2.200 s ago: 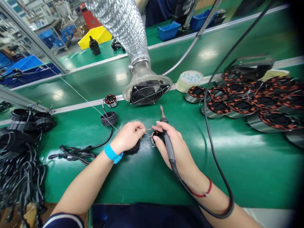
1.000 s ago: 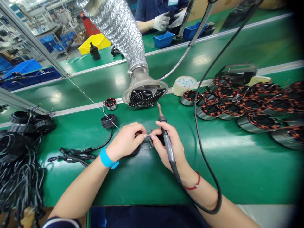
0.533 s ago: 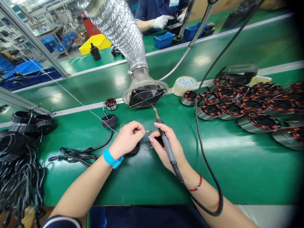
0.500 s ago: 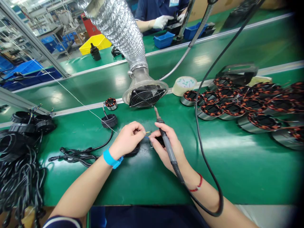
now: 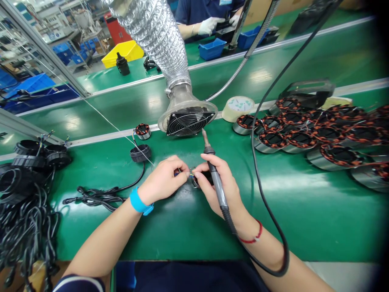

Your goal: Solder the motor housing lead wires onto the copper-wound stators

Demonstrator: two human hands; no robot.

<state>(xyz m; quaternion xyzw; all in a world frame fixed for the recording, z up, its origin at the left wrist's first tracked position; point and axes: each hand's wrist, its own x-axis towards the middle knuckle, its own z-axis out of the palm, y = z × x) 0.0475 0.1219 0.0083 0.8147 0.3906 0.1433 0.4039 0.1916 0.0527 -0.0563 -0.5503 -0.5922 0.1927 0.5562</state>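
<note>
My left hand [image 5: 164, 180] is closed in a pinch on thin wire ends [image 5: 186, 174] at the middle of the green bench. My right hand [image 5: 220, 188] pinches the same wire ends from the other side and carries a soldering iron [image 5: 214, 170] between its fingers, tip pointing away toward the fan. A small wound stator [image 5: 200, 178] lies mostly hidden under my right fingers. A black round part under my left hand is hidden almost entirely. A thin solder wire [image 5: 115, 127] runs in from the far left to my left hand.
A fume duct with a fan grille [image 5: 186, 121] stands just beyond my hands. Several copper-wound stators [image 5: 304, 138] crowd the right. Black cables [image 5: 97, 196] and black rings [image 5: 33, 158] lie left. A tape roll [image 5: 238, 107] sits behind. Another person's gloved hands [image 5: 212, 24] work across the far belt.
The soldering iron tip has swung slightly right and more upright. My fingertips have drawn closer together on the wire ends. The view has shifted a little.
</note>
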